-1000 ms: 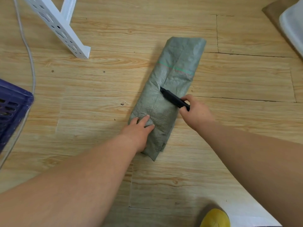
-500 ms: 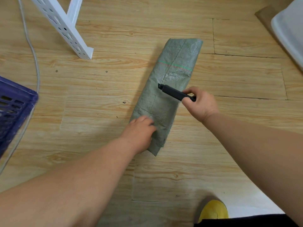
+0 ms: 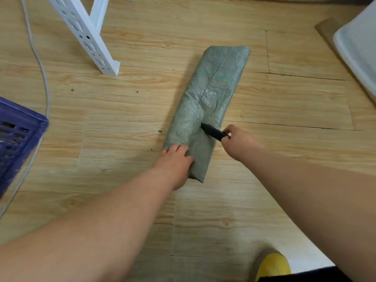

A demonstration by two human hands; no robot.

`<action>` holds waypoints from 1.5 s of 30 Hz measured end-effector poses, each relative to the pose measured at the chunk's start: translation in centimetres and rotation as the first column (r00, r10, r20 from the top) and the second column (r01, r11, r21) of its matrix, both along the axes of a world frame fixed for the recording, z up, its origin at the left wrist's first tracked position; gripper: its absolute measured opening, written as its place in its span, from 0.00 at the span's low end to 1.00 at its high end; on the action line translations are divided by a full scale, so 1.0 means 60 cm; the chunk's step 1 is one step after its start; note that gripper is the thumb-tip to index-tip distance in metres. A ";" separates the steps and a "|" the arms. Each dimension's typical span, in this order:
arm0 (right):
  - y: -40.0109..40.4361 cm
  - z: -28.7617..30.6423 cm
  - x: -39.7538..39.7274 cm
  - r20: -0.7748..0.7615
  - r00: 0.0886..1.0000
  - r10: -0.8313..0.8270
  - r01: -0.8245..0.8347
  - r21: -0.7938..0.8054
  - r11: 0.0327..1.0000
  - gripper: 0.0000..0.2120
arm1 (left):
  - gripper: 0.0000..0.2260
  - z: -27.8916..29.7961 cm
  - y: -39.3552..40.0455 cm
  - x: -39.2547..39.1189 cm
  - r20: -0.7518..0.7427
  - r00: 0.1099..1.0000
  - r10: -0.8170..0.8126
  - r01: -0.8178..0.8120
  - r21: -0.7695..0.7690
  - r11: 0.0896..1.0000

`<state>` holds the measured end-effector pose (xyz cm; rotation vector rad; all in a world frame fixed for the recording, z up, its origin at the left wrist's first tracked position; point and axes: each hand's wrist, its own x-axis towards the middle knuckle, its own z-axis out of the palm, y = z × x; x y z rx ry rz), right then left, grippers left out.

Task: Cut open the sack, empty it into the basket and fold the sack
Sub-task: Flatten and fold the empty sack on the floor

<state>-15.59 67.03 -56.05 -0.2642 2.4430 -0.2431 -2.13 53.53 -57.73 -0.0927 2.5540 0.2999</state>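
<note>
A grey-green woven sack point(image 3: 215, 86), folded into a long flat strip, lies on the wooden floor. My left hand point(image 3: 175, 161) rests on its near end with fingers bent over the fabric edge; whether it grips the sack I cannot tell. My right hand point(image 3: 239, 143) grips a black utility knife point(image 3: 212, 132) whose tip touches the sack's middle. A purple plastic basket point(image 3: 22, 137) sits at the left edge, partly out of frame.
A white perforated metal frame leg point(image 3: 89, 37) stands at the upper left. A grey cable point(image 3: 40, 64) runs along the left side. A white container point(image 3: 358, 49) on brown cardboard sits at the upper right. A yellow shoe point(image 3: 273, 265) shows at the bottom.
My right hand has drawn the knife down the sack towards me. My left hand's fingers have curled more on the near end. The view shifted slightly.
</note>
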 end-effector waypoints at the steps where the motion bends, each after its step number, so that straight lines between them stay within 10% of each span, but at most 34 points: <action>1: -0.023 -0.004 -0.002 -0.010 1.000 0.017 -0.017 -0.002 1.000 0.17 | 0.21 -0.002 -0.010 0.003 -0.022 0.999 0.025 -0.025 -0.011 1.000; 13: -0.290 0.011 -0.060 -0.058 0.947 0.316 -0.311 0.083 0.947 0.25 | 0.30 -0.001 -0.182 0.004 0.050 0.965 0.258 -0.255 -0.053 0.965; 21: -0.240 0.013 0.066 -0.237 0.971 0.019 -0.073 -0.219 0.973 0.13 | 0.17 -0.009 -0.181 -0.009 -0.206 0.859 0.469 -0.497 -0.109 0.861; 27: -0.264 -0.021 0.038 0.056 0.997 -0.056 0.063 -0.130 0.989 0.18 | 0.31 -0.018 -0.191 -0.011 0.061 0.909 0.412 -0.415 0.045 0.909; 34: -0.336 -0.008 -0.055 0.138 0.977 -0.161 0.196 -0.301 0.933 0.20 | 0.31 0.023 -0.238 -0.030 -0.043 0.878 0.478 -0.477 0.025 0.879; 36: -0.314 -0.009 -0.029 0.152 0.974 -0.165 0.210 -0.361 0.909 0.19 | 0.25 0.040 -0.234 -0.040 -0.054 0.730 0.681 -0.660 0.201 0.724; 40: -0.253 -0.004 0.040 0.102 0.989 -0.111 0.148 -0.509 0.848 0.19 | 0.15 0.083 -0.200 -0.071 0.391 0.171 0.904 -0.727 0.670 -0.152; 45: -0.207 0.029 0.071 -0.094 0.995 0.032 -0.079 -0.564 0.822 0.20 | 0.20 0.111 -0.165 -0.094 0.473 0.056 0.879 -0.674 0.668 -0.316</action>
